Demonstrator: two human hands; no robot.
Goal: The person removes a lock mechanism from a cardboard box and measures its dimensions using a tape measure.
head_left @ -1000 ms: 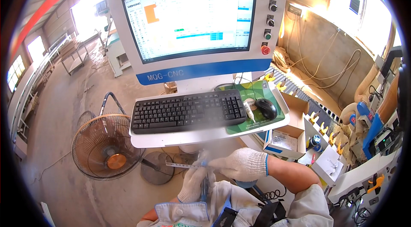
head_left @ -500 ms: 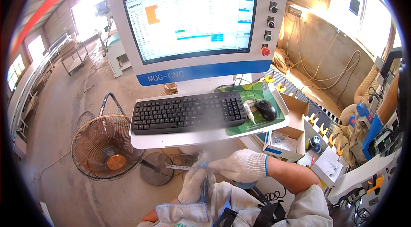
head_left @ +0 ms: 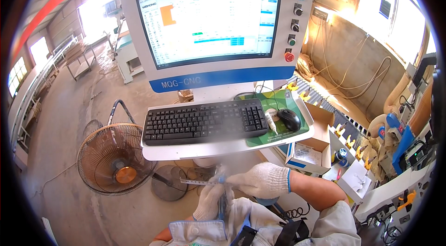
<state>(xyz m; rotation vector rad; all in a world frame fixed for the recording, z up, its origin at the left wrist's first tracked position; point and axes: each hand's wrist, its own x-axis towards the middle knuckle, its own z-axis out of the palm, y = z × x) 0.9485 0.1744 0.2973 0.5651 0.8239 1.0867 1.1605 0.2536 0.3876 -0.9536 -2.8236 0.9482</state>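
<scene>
Both hands wear white knit gloves and meet in front of my body, below the keyboard shelf. My left hand (head_left: 209,201) is closed around a measuring tool, whose pale strip with scale marks (head_left: 195,181) sticks out to the left. My right hand (head_left: 262,179) comes in from the right, fingers pinched together at the tool's right end. Blur and the gloves hide the tool's body, so its exact kind is unclear. A greyish-blue upright shape (head_left: 223,206) shows between the gloves and my jacket; I cannot tell whether it belongs to the tool.
Ahead stands a machine console with a lit screen (head_left: 209,28) and a red stop button (head_left: 289,56). Its shelf (head_left: 186,152) carries a keyboard (head_left: 204,123), mouse (head_left: 289,119) and white tube (head_left: 271,123). A floor fan (head_left: 116,160) is left, an open cardboard box (head_left: 309,153) right.
The view has shifted very slightly. My hands and the measuring tool hold the same pose.
</scene>
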